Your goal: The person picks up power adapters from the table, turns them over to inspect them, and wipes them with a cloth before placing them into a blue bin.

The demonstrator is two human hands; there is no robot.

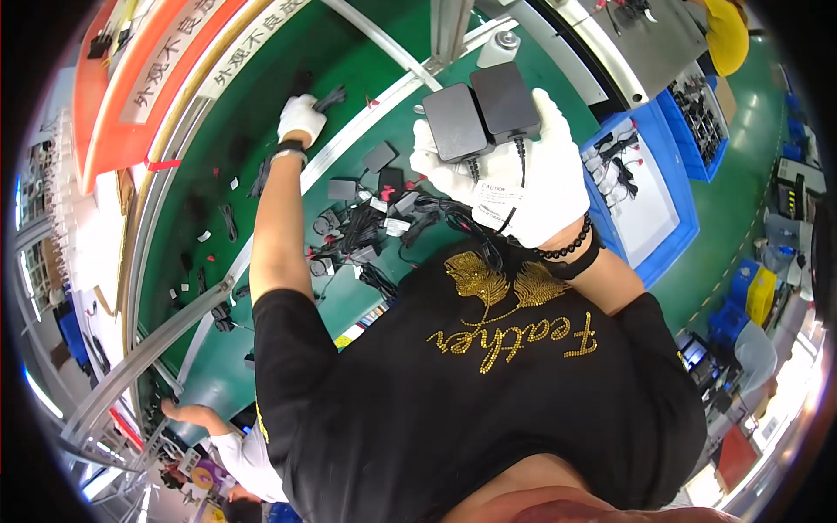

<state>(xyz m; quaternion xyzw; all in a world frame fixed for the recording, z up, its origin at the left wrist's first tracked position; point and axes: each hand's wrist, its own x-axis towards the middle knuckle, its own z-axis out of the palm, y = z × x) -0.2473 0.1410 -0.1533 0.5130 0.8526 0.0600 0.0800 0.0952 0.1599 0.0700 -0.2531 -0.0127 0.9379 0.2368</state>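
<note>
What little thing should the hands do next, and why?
I'd guess the left hand should draw the dark cord bundle closer. That hand is stretched far across the green table, right at that bundle. The right hand already has its fill, holding two flat black boxes, so it's probably best for the left one to move.

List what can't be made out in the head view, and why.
All in the head view:
Some fingers of the white-gloved right hand: hidden behind two black box-shaped plastic adapters.
Whether the white-gloved left hand grips or only touches the dark cable bundle: too small to tell.
The number of cables in the tangled black heap: they overlap.
The rest of the person in a yellow top: cut off by the top edge.
</note>
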